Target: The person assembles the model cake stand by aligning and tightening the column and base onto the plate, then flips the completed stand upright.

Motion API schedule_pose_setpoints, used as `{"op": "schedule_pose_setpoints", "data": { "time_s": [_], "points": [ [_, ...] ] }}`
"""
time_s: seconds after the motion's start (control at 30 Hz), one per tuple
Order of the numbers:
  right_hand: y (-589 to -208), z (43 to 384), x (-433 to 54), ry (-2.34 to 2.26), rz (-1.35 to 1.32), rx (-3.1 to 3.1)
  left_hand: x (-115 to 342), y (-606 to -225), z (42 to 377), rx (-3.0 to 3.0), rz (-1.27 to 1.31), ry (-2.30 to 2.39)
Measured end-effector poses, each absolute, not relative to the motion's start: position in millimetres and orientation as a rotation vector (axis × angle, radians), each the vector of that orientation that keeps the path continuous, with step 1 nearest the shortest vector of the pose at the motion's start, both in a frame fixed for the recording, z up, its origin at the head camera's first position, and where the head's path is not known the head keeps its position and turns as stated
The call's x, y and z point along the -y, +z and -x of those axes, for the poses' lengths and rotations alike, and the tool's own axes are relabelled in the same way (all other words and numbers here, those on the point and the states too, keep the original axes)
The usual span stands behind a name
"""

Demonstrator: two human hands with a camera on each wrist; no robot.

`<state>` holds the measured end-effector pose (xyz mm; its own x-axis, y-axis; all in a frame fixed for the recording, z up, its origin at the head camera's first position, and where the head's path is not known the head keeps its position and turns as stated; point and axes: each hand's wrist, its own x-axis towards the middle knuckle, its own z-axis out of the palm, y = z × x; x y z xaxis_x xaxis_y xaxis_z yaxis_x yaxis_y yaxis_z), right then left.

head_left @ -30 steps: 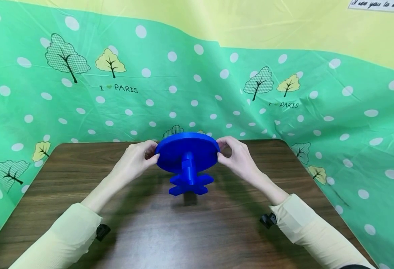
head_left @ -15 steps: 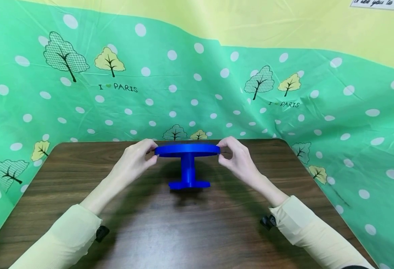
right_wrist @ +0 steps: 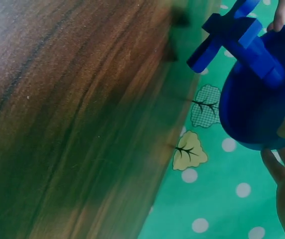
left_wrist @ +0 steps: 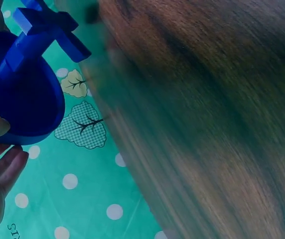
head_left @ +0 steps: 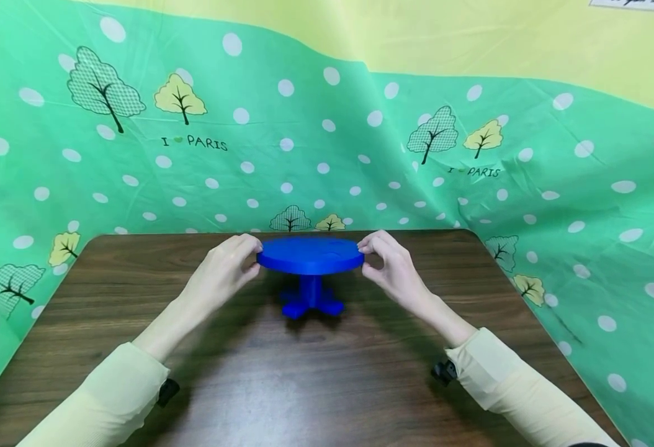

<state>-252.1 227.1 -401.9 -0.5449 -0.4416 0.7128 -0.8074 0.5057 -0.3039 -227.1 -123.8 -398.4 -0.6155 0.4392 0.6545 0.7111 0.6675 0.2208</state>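
A blue miniature pedestal table (head_left: 311,256) is held up between both hands near the far edge of the wooden table. It has a round top, a thick post and a cross-shaped foot (head_left: 313,308). Its upper face shows in the head view, while both wrist views look at its underside (left_wrist: 25,102). My left hand (head_left: 225,267) pinches the left rim, thumb below and fingertips at the edge. Opposite it, my right hand (head_left: 395,272) pinches the right rim in the same way, its thumb under the top in the right wrist view.
The brown wooden table (head_left: 310,388) stretches beneath both forearms, with soft shadows on it. Behind and at both sides hangs a green and yellow cloth (head_left: 304,146) printed with trees and dots. A small black device (head_left: 445,370) is on each sleeve cuff.
The round top has tipped from underside showing, through edge-on, to upper face showing in the head view. Its foot has swung away from the camera. Both hands keep their pinch on the rim.
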Motion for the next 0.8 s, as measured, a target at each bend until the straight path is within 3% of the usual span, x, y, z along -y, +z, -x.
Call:
{"op": "schedule_pose_setpoints", "data": {
  "time_s": [0.8],
  "points": [
    [-405.6,248.3,-236.3,1.230,-1.019,2.333,131.3,-410.6,220.1,2.302,0.928,-0.637]
  ]
}}
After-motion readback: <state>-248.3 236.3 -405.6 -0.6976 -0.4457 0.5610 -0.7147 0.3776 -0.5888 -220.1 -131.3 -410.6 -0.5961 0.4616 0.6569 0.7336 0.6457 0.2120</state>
